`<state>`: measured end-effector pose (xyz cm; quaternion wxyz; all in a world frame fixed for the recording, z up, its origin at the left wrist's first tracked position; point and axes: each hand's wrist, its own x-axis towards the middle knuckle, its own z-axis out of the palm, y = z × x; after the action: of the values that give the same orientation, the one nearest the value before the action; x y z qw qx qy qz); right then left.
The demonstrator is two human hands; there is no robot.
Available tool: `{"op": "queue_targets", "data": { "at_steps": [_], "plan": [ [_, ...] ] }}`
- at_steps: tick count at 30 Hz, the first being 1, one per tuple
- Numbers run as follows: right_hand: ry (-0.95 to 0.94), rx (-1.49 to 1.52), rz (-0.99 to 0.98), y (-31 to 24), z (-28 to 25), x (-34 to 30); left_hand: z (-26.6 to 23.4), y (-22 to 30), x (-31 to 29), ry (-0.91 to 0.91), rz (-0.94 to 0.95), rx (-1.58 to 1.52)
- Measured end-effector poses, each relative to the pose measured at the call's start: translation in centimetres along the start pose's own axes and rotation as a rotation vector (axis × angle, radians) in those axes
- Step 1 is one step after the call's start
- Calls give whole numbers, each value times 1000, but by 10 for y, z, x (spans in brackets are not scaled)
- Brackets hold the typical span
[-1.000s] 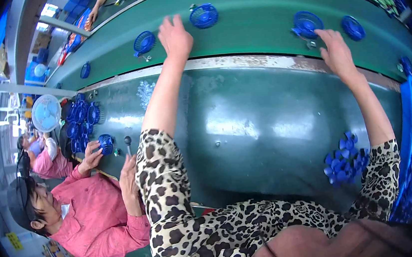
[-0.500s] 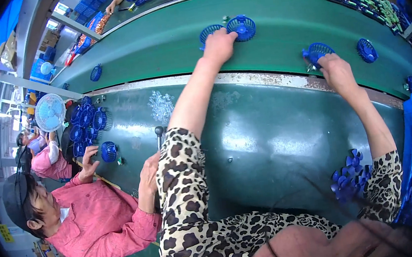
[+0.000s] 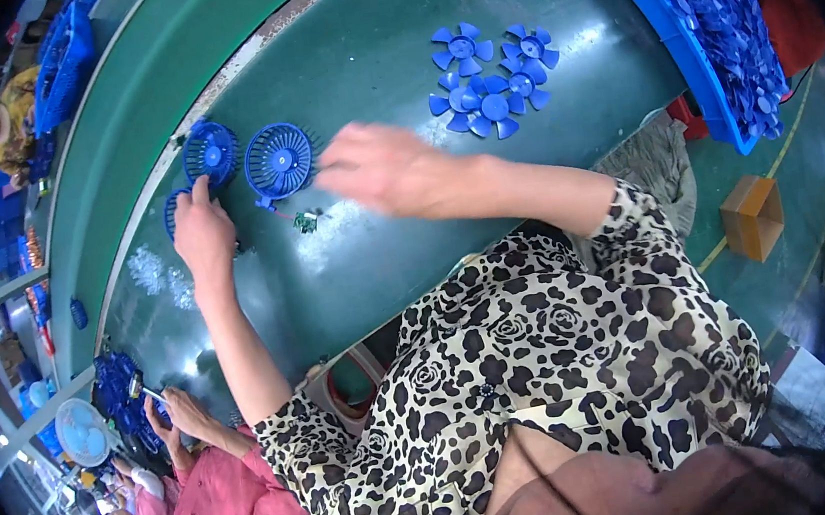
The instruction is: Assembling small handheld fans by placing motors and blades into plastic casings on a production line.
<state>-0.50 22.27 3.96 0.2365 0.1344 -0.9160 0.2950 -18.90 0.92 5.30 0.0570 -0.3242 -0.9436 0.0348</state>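
Note:
My left hand (image 3: 203, 229) is over the table near its far edge, its fingers closed at the rim of a round blue fan cage (image 3: 210, 150). Another blue fan cage (image 3: 171, 216) shows partly behind that hand. To the right lies a third ribbed fan cage (image 3: 280, 161), with a small green circuit board (image 3: 305, 221) on a wire beside it. My right hand (image 3: 378, 171) is just right of this cage, apart from it and smeared by motion, so its fingers are unclear. Several blue fan blades (image 3: 494, 107) lie in a group farther right.
A blue crate (image 3: 653, 6) full of blue fan blades stands at the right. Beyond the table runs a green conveyor belt (image 3: 108, 139). At lower left, a co-worker in pink (image 3: 243, 507) handles a tool beside piled blue cages (image 3: 123, 393). A cardboard box (image 3: 753, 218) is on the floor.
My view has turned to the right. Both hands have come back from the conveyor to the table, and fan cages now lie on the table. My right hand has left the cage it held.

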Motion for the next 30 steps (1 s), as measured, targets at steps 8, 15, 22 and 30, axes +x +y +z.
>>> {"op": "queue_targets", "data": {
  "at_steps": [8, 15, 22, 30],
  "plan": [
    [-21, -460, 426, 76, -96, -63, -1, 29, -20, 188, -57, -277],
    [-232, -479, 371, 50, -85, -70, 24, 53, 0, 169, -265, -445],
    [-221, -490, 374, 48, -82, -66, 41, 63, 11, 117, -401, -855],
    [24, 110, 385, 5, -61, -10, 33, 80, -6, -99, -477, -2196]
  ]
}}
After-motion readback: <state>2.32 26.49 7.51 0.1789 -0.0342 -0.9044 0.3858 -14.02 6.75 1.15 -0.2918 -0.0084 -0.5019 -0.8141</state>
